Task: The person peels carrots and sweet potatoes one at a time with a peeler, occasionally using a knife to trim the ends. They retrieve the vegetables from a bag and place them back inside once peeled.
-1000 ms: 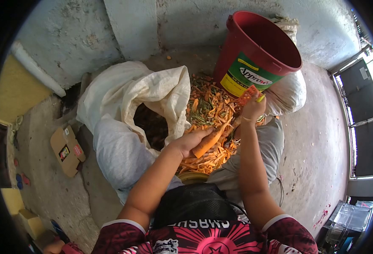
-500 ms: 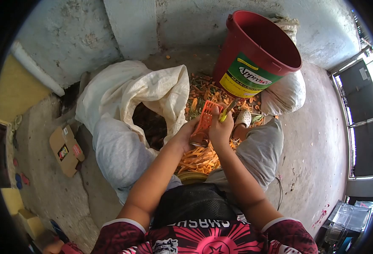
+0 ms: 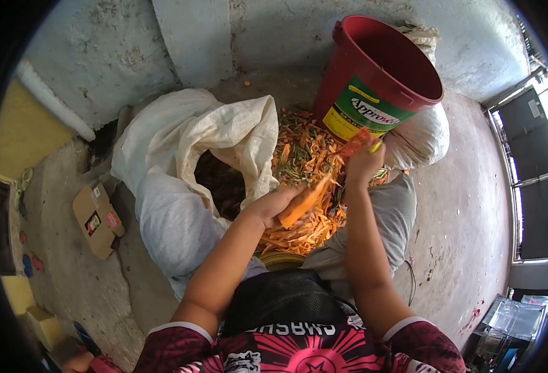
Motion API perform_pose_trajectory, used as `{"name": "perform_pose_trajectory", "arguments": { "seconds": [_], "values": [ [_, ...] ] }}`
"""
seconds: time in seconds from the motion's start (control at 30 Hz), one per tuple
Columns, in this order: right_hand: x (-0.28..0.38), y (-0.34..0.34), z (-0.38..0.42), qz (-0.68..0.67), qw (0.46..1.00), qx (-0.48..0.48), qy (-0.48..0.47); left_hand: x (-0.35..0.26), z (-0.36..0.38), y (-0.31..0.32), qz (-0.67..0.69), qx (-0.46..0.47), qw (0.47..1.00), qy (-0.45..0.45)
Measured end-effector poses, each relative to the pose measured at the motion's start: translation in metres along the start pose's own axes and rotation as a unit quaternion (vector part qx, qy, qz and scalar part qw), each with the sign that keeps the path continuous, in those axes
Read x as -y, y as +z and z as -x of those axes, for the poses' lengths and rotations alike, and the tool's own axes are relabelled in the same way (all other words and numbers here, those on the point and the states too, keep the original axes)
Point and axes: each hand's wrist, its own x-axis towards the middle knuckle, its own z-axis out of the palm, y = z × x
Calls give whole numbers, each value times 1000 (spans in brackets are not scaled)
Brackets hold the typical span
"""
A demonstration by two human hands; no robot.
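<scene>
My left hand (image 3: 278, 204) is closed around a carrot (image 3: 305, 205), its bright orange flesh bare and its far end pointing up and right. My right hand (image 3: 366, 163) is farther right and forward, apart from the carrot. In it is an orange-red slotted plastic peeler (image 3: 352, 143), blurred by motion. A bit of yellow, like a knife handle (image 3: 375, 147), shows at the same fingers; its blade cannot be made out. Orange strips (image 3: 295, 233) lie heaped below the hands, over a yellow-rimmed container (image 3: 281, 258) between my legs.
An open white sack (image 3: 258, 133) with a dark inside stands at the left. Ahead on the right is a dark red bucket (image 3: 342, 81) with a green and yellow label, a stuffed sack (image 3: 423, 140) behind it. Peelings and green scraps (image 3: 299, 155) cover the floor. Flattened cardboard (image 3: 98, 221) lies left.
My right hand has moved forward and right with the peeler, away from my left hand. The carrot, mostly hidden before, now shows in my left hand.
</scene>
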Motion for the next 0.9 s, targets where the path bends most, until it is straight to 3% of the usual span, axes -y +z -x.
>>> {"name": "perform_pose_trajectory", "arguments": {
  "seconds": [0.1, 0.17, 0.2, 0.27, 0.33, 0.4, 0.7, 0.77, 0.9],
  "values": [
    [-21, -1, -24, -119, 992, -23, 26, -5, 4, 4, 51, 114, 992, 22],
    [21, -12, -4, -221, 972, 17, 82, 1, -9, -12, 89, 15, 996, 11],
    [27, -10, 6, -229, 972, 44, 37, 3, -14, -17, 108, -34, 994, 6],
    [30, -8, 29, -176, 979, 94, 29, 0, -12, -7, 117, -76, 990, 29],
    [42, -5, 63, -72, 985, 128, -91, 2, -16, -10, 132, -60, 989, 32],
    [61, -8, 77, -98, 980, 172, -39, 6, -19, -27, 162, 4, 987, 22],
    [66, -9, 81, -112, 974, 197, -6, 0, -16, -8, 135, -131, 982, 28],
    [72, -10, 82, -94, 976, 192, -43, 0, -14, -8, 153, -115, 981, 31],
    [65, -7, 82, -77, 981, 178, -24, 2, -16, -10, 163, -118, 979, 27]
  ]
}}
